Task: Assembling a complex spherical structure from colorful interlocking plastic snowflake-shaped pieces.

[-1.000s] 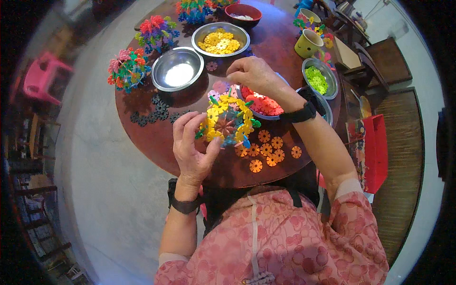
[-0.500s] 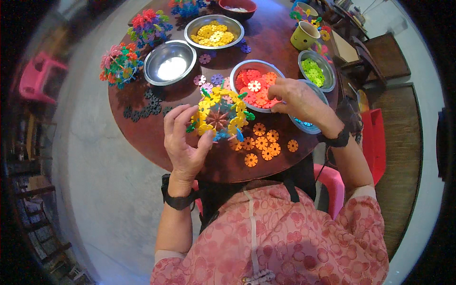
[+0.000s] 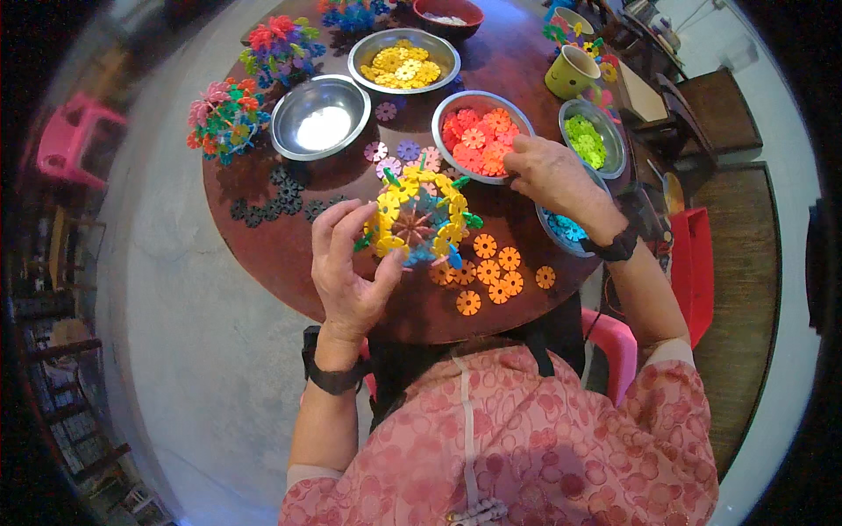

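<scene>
My left hand (image 3: pixel 346 267) grips a round, hollow cluster (image 3: pixel 414 219) built from interlocking notched plastic discs. Yellow discs form its rim, green and blue pieces stick out around it, and a brown spiky centre shows inside. My right hand (image 3: pixel 561 180) is at the near right rim of a metal bowl of red discs (image 3: pixel 481 140). Its fingers are curled together; whatever they pinch is hidden. Below that forearm, a bowl of blue discs (image 3: pixel 568 230) is partly covered. Loose orange discs (image 3: pixel 488 272) lie just right of the cluster.
Farther back stand a bowl of yellow discs (image 3: pixel 403 68), a bare metal bowl (image 3: pixel 321 123), a green-disc bowl (image 3: pixel 589 140) and a yellow-green mug (image 3: pixel 572 72). Finished disc clusters (image 3: pixel 226 121) line the left edge. Black discs (image 3: pixel 276 200) and pink and purple discs (image 3: pixel 390 162) lie loose.
The bowl of red discs has shifted away from me, and the right hand now sits at its near right rim rather than over its right side. The left hand still holds the cluster.
</scene>
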A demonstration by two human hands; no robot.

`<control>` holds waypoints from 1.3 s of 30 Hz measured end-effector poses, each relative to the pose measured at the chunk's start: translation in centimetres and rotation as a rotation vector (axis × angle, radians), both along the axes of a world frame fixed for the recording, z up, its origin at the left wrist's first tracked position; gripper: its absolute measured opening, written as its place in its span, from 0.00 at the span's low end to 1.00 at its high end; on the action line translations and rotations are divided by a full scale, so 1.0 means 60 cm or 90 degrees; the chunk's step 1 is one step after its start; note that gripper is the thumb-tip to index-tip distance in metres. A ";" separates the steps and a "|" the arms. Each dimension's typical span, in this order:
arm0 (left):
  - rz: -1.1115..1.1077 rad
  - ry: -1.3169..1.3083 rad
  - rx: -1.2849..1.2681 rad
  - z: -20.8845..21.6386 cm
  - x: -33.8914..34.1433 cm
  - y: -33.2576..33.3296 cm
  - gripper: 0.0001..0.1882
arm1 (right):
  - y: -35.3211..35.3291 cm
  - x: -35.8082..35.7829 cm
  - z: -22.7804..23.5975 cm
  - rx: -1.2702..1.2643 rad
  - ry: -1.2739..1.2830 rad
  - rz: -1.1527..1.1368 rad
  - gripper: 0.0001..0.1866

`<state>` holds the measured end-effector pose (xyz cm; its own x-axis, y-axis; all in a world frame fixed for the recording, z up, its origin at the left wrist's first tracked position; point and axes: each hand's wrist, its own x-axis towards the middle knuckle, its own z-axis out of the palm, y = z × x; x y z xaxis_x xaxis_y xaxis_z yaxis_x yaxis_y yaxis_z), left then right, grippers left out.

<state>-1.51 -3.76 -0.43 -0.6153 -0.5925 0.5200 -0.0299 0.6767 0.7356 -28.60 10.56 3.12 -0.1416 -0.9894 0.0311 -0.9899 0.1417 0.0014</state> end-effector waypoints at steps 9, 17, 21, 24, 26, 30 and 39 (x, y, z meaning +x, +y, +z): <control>-0.002 -0.005 -0.001 0.000 0.001 0.002 0.26 | -0.011 -0.060 -0.014 -0.077 0.043 -0.082 0.05; -0.009 0.000 -0.007 0.004 0.000 0.003 0.27 | -0.035 -0.092 -0.036 -0.127 0.073 -0.167 0.06; -0.011 0.003 -0.018 -0.002 -0.004 0.003 0.28 | -0.062 -0.112 -0.052 -0.154 0.067 -0.174 0.06; -0.007 -0.005 -0.009 0.000 -0.003 0.005 0.28 | -0.091 -0.128 -0.059 -0.156 0.109 -0.188 0.07; -0.002 -0.012 -0.022 0.003 0.000 0.004 0.29 | -0.115 -0.133 -0.060 -0.195 0.105 -0.178 0.07; -0.003 -0.039 -0.017 0.004 0.000 0.007 0.30 | -0.158 -0.167 -0.071 -0.222 0.120 -0.150 0.08; -0.023 -0.024 0.017 0.004 -0.005 0.007 0.30 | -0.220 -0.233 -0.046 -0.206 0.136 -0.170 0.09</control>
<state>-1.84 -3.33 -0.19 -0.6558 -0.5822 0.4805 -0.0335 0.6584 0.7520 -42.59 -2.64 0.37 -0.3464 -0.8542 0.3877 -0.9013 0.4177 0.1149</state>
